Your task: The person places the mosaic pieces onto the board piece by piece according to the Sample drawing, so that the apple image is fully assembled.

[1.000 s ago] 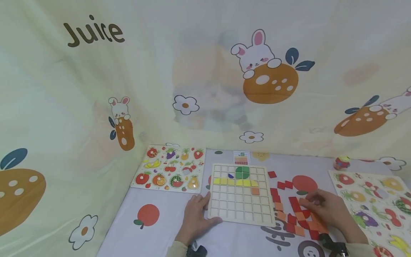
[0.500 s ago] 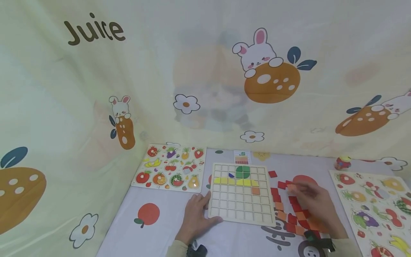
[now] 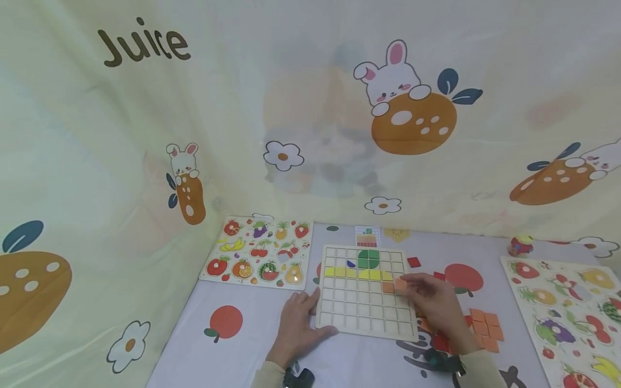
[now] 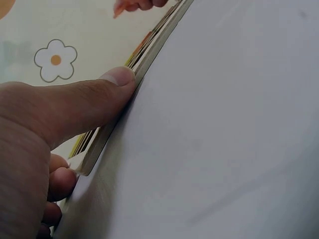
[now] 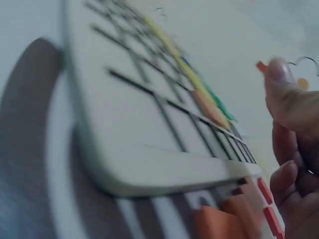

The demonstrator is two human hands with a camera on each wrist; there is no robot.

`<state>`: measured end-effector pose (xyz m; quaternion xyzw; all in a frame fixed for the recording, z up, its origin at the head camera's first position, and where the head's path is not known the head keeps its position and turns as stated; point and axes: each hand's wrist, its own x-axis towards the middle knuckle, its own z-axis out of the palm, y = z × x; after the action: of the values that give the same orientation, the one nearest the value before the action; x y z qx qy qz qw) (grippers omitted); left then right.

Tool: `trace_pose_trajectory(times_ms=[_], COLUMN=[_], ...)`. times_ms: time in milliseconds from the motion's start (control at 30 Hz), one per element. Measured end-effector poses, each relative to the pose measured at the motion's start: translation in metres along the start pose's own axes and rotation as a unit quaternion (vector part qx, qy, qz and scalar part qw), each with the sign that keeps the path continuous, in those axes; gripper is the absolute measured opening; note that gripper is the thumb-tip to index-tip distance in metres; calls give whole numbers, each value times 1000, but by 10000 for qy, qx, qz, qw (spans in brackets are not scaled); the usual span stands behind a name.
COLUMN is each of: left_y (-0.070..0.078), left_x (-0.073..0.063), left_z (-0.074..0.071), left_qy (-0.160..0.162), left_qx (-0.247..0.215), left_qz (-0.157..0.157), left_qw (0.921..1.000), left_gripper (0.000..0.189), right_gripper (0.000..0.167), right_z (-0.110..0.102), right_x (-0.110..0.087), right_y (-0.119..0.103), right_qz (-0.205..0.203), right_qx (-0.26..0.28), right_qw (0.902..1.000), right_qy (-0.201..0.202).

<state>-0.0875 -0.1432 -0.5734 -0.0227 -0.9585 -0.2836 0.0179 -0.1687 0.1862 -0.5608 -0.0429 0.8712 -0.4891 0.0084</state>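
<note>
A pale wooden grid board (image 3: 358,311) lies on the table, with a yellow row of tiles (image 3: 371,275), a green round shape (image 3: 368,259), a small blue piece (image 3: 351,264) and one orange tile (image 3: 388,287) set in it. My left hand (image 3: 297,330) holds the board's near left corner, thumb along the front edge and fingers at the left side. Between thumb and fingers, my right hand (image 3: 434,304) pinches an orange square tile (image 3: 400,285) over the right part of the grid, beside the set orange one. In the right wrist view that tile (image 5: 261,66) is partly hidden by the thumb.
Loose orange tiles (image 3: 485,328) and red tiles (image 3: 413,262) lie right of the board, some hidden under the right arm. A small pattern card (image 3: 367,237) stands behind it. Fruit puzzle boards lie at left (image 3: 257,253) and right (image 3: 563,307). A small toy figure (image 3: 521,245) stands behind the right one.
My right hand has moved left from the loose tile pile to the grid's right side, carrying an orange tile. My left hand has stayed at the board's corner.
</note>
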Motion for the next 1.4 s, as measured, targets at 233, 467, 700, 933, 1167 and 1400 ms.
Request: trace_pose_trajectory(times_ms=[233, 467, 700, 933, 1167, 1400], left_y=[-1, -1, 0, 0, -2, -2], left_x=[2, 2, 1, 1, 1, 1], left_z=[2, 2, 2, 1, 2, 1], left_qy=[-1, -36, -82, -29, -32, -26], left_qx=[61, 64, 32, 56, -24, -7], left_qz=[1, -35, -47, 39, 8, -9], left_qw=[10000, 10000, 10000, 10000, 10000, 10000], left_gripper=[99, 99, 99, 99, 99, 100], right_gripper=[36, 34, 40, 35, 32, 33], right_z=[11, 13, 9, 10, 10, -32], right_x=[-3, -2, -2, -2, -4, -10], right_y=[-1, -3, -2, -3, 1, 5], right_qz=[-303, -419, -314, -338, -555, -528], right_qx=[-643, -944, -888, -910, -922, -1096], right_qw=[9967, 9932, 9929, 9929, 9934, 9923], right_qy=[-396, -531, -732, -690, -402, 213])
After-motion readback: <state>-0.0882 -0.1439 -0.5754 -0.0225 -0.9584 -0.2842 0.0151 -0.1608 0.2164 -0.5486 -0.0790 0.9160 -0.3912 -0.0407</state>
